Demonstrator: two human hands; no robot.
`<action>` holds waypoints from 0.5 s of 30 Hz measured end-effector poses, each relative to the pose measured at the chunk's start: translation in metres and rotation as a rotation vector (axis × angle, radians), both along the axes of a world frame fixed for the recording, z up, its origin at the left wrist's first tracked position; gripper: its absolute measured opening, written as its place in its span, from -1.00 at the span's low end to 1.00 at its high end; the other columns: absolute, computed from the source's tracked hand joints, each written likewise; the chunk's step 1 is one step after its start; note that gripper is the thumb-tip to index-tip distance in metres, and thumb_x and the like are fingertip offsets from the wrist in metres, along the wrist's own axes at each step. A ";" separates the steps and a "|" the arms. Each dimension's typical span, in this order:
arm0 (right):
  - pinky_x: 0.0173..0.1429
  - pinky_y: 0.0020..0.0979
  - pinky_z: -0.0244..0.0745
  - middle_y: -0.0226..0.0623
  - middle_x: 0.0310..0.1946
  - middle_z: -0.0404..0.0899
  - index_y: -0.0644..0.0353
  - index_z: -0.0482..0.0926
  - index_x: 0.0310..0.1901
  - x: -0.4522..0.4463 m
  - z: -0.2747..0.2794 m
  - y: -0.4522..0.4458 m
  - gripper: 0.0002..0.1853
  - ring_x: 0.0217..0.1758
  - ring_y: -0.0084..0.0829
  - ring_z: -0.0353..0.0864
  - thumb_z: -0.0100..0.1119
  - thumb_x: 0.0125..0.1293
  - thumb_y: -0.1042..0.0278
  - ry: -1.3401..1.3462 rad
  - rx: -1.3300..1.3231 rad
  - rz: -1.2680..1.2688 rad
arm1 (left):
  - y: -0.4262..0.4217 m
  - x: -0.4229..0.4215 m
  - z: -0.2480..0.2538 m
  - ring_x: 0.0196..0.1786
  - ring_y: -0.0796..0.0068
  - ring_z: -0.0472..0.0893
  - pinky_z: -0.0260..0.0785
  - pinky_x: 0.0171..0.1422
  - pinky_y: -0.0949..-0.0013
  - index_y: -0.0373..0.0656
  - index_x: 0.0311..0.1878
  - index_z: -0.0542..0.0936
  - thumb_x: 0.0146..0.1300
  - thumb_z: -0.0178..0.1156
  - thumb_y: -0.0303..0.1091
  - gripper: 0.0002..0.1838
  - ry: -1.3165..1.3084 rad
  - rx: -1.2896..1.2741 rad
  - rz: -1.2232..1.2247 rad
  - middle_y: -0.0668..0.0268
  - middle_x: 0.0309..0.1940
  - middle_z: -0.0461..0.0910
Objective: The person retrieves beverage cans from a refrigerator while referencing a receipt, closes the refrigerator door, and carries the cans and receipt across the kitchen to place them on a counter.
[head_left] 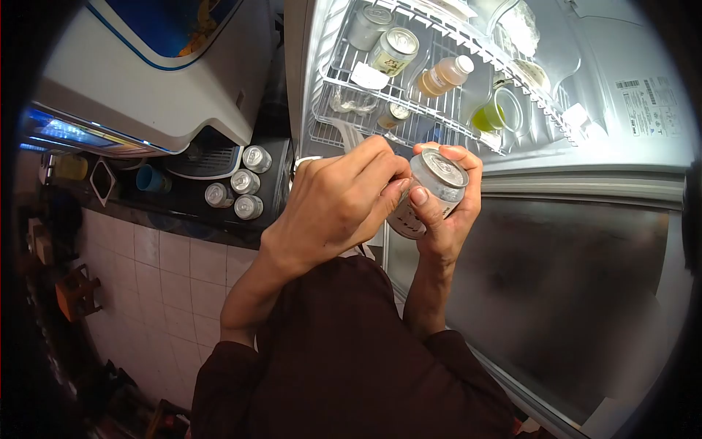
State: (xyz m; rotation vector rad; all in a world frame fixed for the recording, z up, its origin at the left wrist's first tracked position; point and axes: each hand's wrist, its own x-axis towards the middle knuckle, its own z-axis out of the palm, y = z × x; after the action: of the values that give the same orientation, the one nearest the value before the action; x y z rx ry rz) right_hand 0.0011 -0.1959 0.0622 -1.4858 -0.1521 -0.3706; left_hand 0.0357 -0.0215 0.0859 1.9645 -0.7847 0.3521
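The left hand (329, 201), fingers pinched narrow, possibly gripping something, touches the silvery cylindrical metal can (433, 192) held in the right hand's (455, 212) curled fingers; beyond them, white wire shelves (431, 110).

On the dark counter (272, 192) there stand four silver cans (248, 182) close together, and near to them are a blue cup (151, 179) and a grey ribbed tray (207, 162).
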 end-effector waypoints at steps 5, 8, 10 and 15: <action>0.24 -0.33 0.50 -0.05 0.12 0.54 0.23 0.34 0.22 0.001 0.001 0.002 -0.37 0.13 -0.41 0.57 0.50 0.20 0.38 0.004 -0.017 0.019 | 0.001 0.009 -0.003 -0.43 0.30 0.65 0.48 -0.40 0.30 -0.24 -0.24 0.54 0.19 0.33 -0.49 -0.85 -0.027 0.061 -0.047 0.27 -0.36 0.54; 0.26 -0.32 0.49 -0.06 0.12 0.53 0.24 0.34 0.22 0.001 0.003 0.004 -0.37 0.15 -0.41 0.55 0.50 0.20 0.38 0.004 -0.023 0.029 | 0.001 0.013 -0.008 -0.44 0.29 0.64 0.47 -0.41 0.29 -0.25 -0.24 0.51 0.17 0.32 -0.46 -0.82 -0.038 0.060 -0.080 0.26 -0.37 0.51; 0.27 -0.32 0.48 -0.07 0.12 0.52 0.24 0.34 0.23 0.000 0.003 0.005 -0.36 0.16 -0.41 0.55 0.50 0.20 0.37 0.018 -0.016 0.029 | 0.000 0.016 -0.013 -0.45 0.28 0.63 0.48 -0.42 0.28 -0.25 -0.25 0.49 0.16 0.32 -0.45 -0.81 -0.044 0.044 -0.098 0.25 -0.39 0.49; 0.26 -0.34 0.48 -0.07 0.12 0.52 0.26 0.34 0.24 0.000 0.002 0.007 -0.36 0.16 -0.40 0.55 0.49 0.22 0.34 0.072 0.043 0.056 | -0.002 0.020 -0.022 -0.47 0.25 0.60 0.46 -0.44 0.25 -0.24 -0.28 0.45 0.12 0.30 -0.48 -0.80 -0.064 -0.018 -0.106 0.23 -0.41 0.45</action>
State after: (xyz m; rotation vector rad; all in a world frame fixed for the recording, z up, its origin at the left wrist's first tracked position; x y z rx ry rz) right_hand 0.0007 -0.1886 0.0646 -1.4474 -0.1278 -0.2732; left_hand 0.0555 -0.0237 0.0637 1.8947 -0.9194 0.3586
